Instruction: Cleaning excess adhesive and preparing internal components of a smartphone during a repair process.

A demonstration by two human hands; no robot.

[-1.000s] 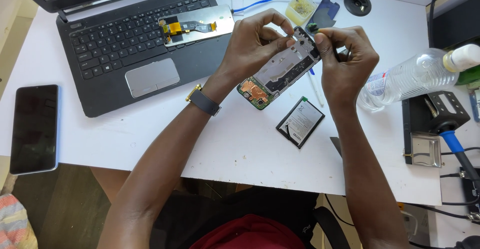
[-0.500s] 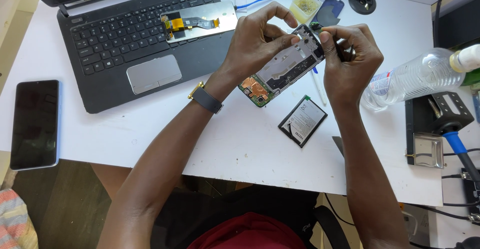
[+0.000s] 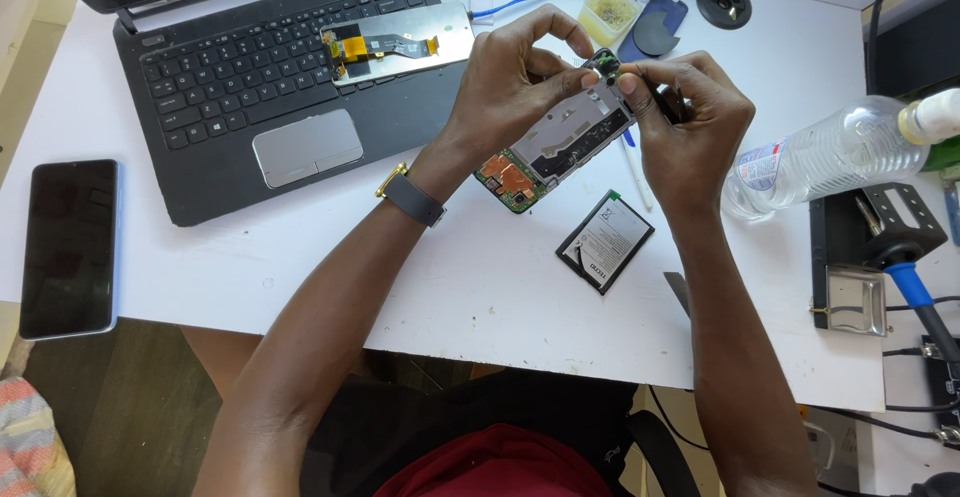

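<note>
White counter [image 3: 480, 287], black laptop [image 3: 250, 87] at the back with a detached phone screen [image 3: 400, 42] lying on its keyboard. Centre stage: the opened phone chassis [image 3: 555, 147], held above the counter. Left hand [image 3: 510, 87] pinches its top edge; right hand [image 3: 690, 117] has its grip pressed together on a small black part at that same corner. Below lies the loose battery [image 3: 605, 242]. Best done slowly, I'd say: steady the frame, lift straight, no twisting.
</note>
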